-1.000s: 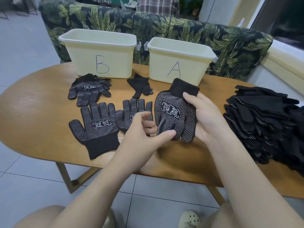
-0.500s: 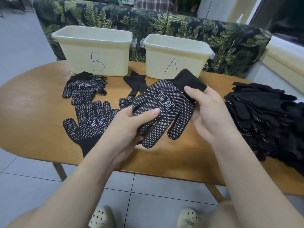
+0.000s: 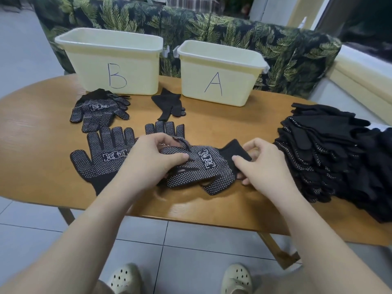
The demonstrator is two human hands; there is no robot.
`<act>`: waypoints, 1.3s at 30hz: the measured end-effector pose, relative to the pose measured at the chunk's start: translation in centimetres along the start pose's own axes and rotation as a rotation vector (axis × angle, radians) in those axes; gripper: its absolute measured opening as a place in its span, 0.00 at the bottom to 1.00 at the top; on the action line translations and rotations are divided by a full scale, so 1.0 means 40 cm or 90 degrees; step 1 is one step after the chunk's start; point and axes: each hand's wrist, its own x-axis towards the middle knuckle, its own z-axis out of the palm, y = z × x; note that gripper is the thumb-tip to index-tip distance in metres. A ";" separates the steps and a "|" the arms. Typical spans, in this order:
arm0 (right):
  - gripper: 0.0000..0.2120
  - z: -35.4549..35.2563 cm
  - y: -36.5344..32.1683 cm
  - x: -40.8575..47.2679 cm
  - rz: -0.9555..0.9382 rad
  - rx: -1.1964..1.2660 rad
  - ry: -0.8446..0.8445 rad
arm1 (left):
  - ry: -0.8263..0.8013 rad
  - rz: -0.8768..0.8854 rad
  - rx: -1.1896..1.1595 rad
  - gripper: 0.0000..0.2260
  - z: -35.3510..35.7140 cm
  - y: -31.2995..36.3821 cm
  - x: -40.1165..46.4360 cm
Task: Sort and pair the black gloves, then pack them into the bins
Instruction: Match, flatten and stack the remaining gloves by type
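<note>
I hold a black dotted glove (image 3: 203, 170) sideways just above the wooden table (image 3: 31, 145). My left hand (image 3: 148, 160) pinches its finger end and my right hand (image 3: 261, 164) grips its black cuff. A flat dotted glove (image 3: 104, 155) lies to the left, and another glove (image 3: 165, 128) shows only its fingers behind my left hand. A paired bundle (image 3: 99, 111) sits in front of bin B (image 3: 112, 62). A small plain black glove (image 3: 168, 105) lies between the bins, near bin A (image 3: 220, 71). A tall pile of black gloves (image 3: 331, 151) fills the table's right side.
A leaf-patterned sofa (image 3: 233, 28) stands right behind the bins. The table's front edge is close to my arms, with tiled floor and my two pale clogs (image 3: 236, 279) below.
The held glove has swung from upright to lying sideways and lower, close to the table. My left hand has taken hold of its finger end, and my right hand has shifted to the cuff.
</note>
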 end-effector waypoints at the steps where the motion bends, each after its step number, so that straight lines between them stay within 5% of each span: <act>1: 0.09 0.000 0.010 -0.001 -0.016 -0.080 0.012 | 0.015 0.034 0.048 0.10 0.003 -0.003 -0.003; 5: 0.17 0.015 0.027 -0.020 -0.228 -0.262 0.038 | 0.022 0.134 0.136 0.09 0.000 -0.017 -0.012; 9: 0.17 0.051 0.040 -0.019 -0.391 -0.258 -0.189 | -0.010 0.205 0.203 0.13 -0.014 -0.040 -0.031; 13: 0.21 0.063 0.050 -0.014 -0.352 -0.295 -0.300 | -0.035 0.236 0.257 0.15 -0.016 -0.062 -0.049; 20: 0.29 0.070 0.020 -0.046 -0.190 -0.531 -0.121 | -0.037 0.253 0.276 0.14 -0.031 -0.075 -0.066; 25: 0.20 0.062 0.013 -0.034 -0.266 -0.485 -0.068 | -0.048 0.276 0.289 0.13 -0.031 -0.073 -0.071; 28: 0.25 0.051 0.018 -0.016 -0.388 -0.442 -0.154 | -0.041 0.296 0.269 0.13 -0.027 -0.073 -0.078; 31: 0.25 0.070 0.023 0.004 -0.363 -0.411 -0.290 | -0.035 0.295 0.311 0.15 -0.023 -0.085 -0.075; 33: 0.25 0.088 0.020 0.016 -0.306 -0.410 -0.293 | -0.046 0.269 0.397 0.19 -0.016 -0.105 -0.066; 36: 0.25 0.125 0.003 0.034 -0.221 -0.436 -0.221 | -0.091 0.221 0.544 0.38 -0.009 -0.115 -0.072; 39: 0.25 0.167 -0.018 0.049 -0.150 -0.438 -0.167 | -0.117 0.212 0.581 0.43 -0.013 -0.096 -0.098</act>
